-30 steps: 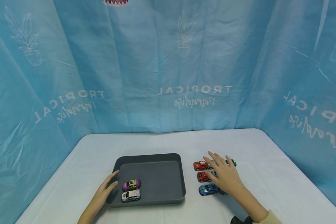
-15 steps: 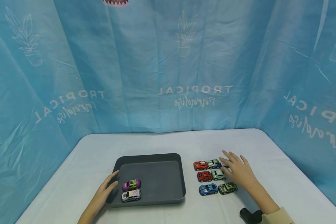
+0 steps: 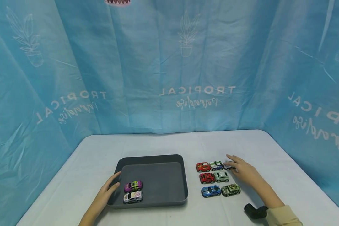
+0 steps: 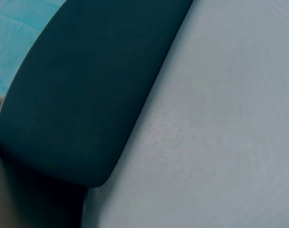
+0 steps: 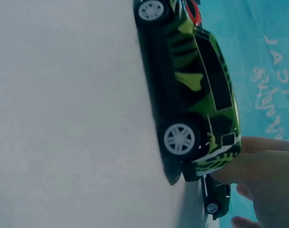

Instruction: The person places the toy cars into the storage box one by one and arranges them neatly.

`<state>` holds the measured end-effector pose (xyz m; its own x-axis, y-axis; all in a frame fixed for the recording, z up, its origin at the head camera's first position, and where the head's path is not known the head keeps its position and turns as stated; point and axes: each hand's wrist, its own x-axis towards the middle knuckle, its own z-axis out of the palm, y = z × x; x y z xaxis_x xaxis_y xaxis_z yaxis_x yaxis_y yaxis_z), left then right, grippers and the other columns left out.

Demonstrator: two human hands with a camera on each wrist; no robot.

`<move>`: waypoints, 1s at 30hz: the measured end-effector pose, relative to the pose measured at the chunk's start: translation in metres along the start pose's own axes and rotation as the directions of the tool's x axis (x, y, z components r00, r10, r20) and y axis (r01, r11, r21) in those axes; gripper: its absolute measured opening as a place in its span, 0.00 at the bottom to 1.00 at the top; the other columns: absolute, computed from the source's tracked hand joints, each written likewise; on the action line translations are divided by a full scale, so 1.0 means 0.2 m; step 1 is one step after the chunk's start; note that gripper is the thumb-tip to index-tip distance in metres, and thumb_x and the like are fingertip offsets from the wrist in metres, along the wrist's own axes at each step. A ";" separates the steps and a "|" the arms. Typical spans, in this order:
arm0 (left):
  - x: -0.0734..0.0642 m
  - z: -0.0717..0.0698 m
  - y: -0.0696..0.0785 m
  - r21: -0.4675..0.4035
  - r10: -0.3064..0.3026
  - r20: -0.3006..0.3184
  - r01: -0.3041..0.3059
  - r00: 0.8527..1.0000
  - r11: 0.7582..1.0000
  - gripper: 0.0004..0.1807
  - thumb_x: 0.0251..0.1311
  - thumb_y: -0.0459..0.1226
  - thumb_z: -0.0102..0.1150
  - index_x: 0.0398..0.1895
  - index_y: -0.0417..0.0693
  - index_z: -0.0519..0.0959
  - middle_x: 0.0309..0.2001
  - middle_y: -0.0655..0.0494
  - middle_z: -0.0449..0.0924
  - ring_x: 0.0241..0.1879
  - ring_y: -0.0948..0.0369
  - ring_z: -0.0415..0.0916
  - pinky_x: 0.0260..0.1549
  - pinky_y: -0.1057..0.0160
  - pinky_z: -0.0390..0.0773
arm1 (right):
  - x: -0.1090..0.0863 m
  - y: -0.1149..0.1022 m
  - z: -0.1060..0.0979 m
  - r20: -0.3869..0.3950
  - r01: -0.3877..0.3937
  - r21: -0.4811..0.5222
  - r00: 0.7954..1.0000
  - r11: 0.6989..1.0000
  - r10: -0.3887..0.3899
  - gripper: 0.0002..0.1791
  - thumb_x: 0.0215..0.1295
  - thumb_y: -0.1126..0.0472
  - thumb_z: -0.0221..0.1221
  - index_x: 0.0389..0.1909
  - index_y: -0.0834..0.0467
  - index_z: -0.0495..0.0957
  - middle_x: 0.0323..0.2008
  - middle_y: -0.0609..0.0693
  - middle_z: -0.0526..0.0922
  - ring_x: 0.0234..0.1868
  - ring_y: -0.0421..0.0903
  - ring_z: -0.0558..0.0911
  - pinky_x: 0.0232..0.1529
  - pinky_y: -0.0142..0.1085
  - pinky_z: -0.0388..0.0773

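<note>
My left hand [image 3: 104,192] rests at the left edge of a dark grey tray [image 3: 169,201], its thumb and a finger over the rim. Inside, a purple-green toy car [image 3: 133,186] stands behind a white-silver toy car [image 3: 132,197]. My right hand [image 3: 244,171] is over a silver-white toy car [image 3: 227,165] at the right end of the far row, fingers mostly straight across it and partly covering it. A camouflage-green toy car [image 5: 197,90] fills the middle of the right wrist view, nearer the camera than the right hand. In the left wrist view the tray's outer wall [image 4: 87,95] covers most of the hand.
Beside the right hand are a red car [image 3: 203,167], a white-green car [image 3: 216,165], a second red car [image 3: 207,178], a pale green car [image 3: 221,176] and a blue car [image 3: 211,191]. A black curved piece [image 3: 255,211] is by the right sleeve. Blue curtains [image 3: 169,69] surround the white table [image 3: 158,144].
My right hand has moved right from above the middle of the cars, then come down onto the far row's right end, uncovering the nearer cars. The left hand and tray stay put.
</note>
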<state>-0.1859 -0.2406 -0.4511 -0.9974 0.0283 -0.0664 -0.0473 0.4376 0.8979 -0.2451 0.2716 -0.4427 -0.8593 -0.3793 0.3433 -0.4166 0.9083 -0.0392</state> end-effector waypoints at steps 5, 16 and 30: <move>0.01 0.01 0.00 -0.012 -0.003 -0.003 0.003 1.000 1.000 0.31 0.65 0.50 0.42 0.68 0.49 0.53 0.71 0.42 0.45 0.70 0.39 0.36 0.61 0.31 0.40 | 0.01 0.02 0.01 0.045 -0.005 0.101 0.999 0.995 0.000 0.18 0.53 0.72 0.59 0.46 0.58 0.79 0.56 0.61 0.73 0.56 0.64 0.71 0.45 0.58 0.75; 0.01 0.00 0.00 -0.018 0.004 0.000 -0.004 1.000 1.000 0.31 0.66 0.50 0.41 0.68 0.49 0.53 0.71 0.42 0.45 0.70 0.39 0.36 0.61 0.30 0.40 | 0.01 0.06 0.03 0.038 -0.015 0.128 0.999 0.992 0.011 0.17 0.57 0.71 0.56 0.48 0.56 0.77 0.49 0.56 0.79 0.52 0.57 0.76 0.49 0.54 0.74; 0.01 0.01 0.00 -0.004 -0.010 -0.006 0.010 1.000 1.000 0.32 0.65 0.51 0.42 0.68 0.49 0.53 0.71 0.42 0.45 0.70 0.39 0.36 0.61 0.31 0.39 | 0.00 0.06 0.02 -0.060 -0.033 0.073 0.997 0.997 0.038 0.18 0.53 0.68 0.60 0.47 0.55 0.78 0.46 0.54 0.80 0.46 0.56 0.77 0.38 0.51 0.79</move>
<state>-0.1882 -0.2393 -0.4514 -0.9972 0.0185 -0.0724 -0.0572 0.4346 0.8988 -0.2503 0.2820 -0.4465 -0.8548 -0.3334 0.3976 -0.4082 0.9051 -0.1188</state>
